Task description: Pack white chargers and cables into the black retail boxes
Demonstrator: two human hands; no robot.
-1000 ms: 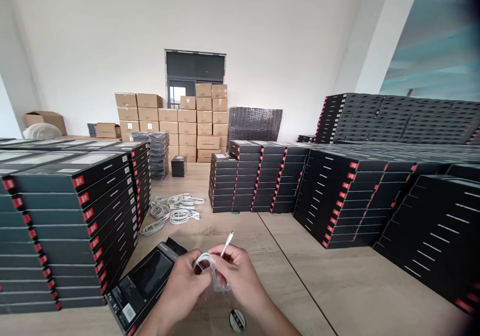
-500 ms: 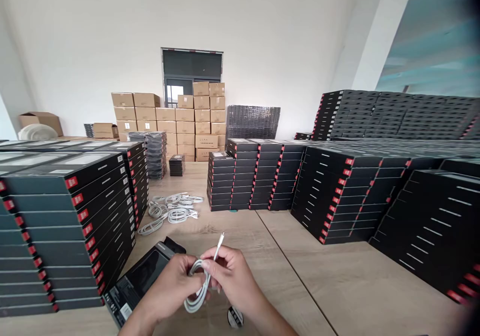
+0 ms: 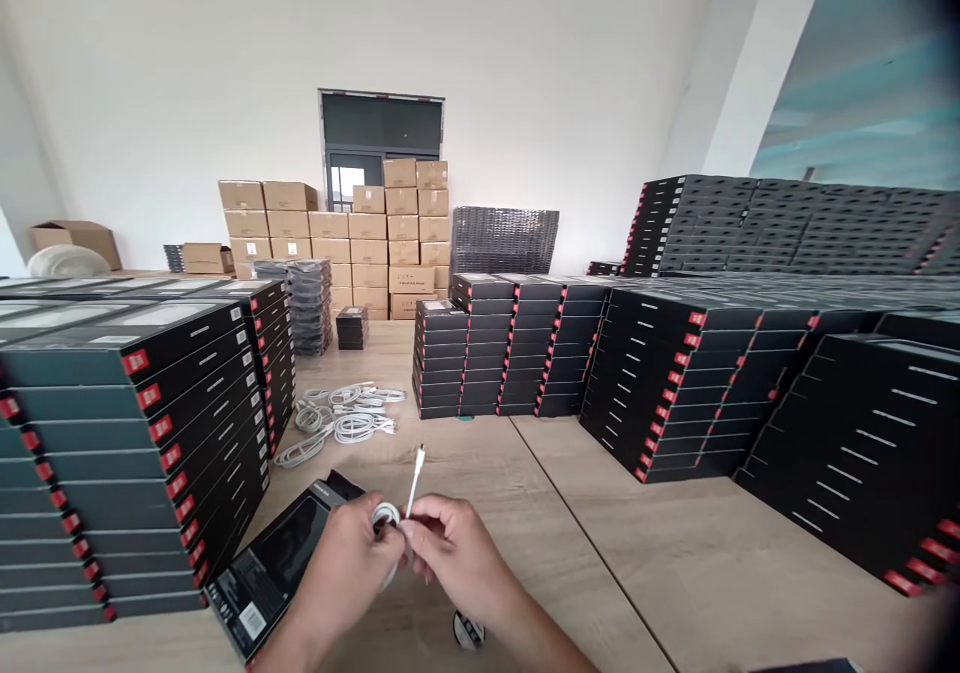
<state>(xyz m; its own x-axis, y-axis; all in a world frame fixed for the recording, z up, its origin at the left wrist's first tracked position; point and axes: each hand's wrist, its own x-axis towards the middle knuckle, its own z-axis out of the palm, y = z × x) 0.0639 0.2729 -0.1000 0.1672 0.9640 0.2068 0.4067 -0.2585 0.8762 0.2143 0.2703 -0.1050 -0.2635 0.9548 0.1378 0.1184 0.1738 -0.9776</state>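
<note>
A white cable (image 3: 385, 515) is coiled between my two hands above the wooden table. My left hand (image 3: 358, 551) is closed around the coil. Thumb and fingers of my right hand (image 3: 448, 550) pinch the cable near one end, and its plug (image 3: 418, 461) sticks up past the fingertips. Part of the coil is hidden behind the fingers. Just left of my left hand lies a black box (image 3: 279, 555) with its end flap up. A round black-and-white label or roll (image 3: 469, 630) lies below my right hand, partly covered by the forearm.
Several coiled white cables (image 3: 349, 415) lie farther back on the table (image 3: 517, 493). Tall stacks of black boxes stand at the left (image 3: 150, 453) and right (image 3: 660, 383). Brown cartons (image 3: 367, 238) are piled against the far wall.
My hands have turned the coil, so less of its lower loop shows. The plug has swung left and points more upright. A dark edge has appeared at the bottom right.
</note>
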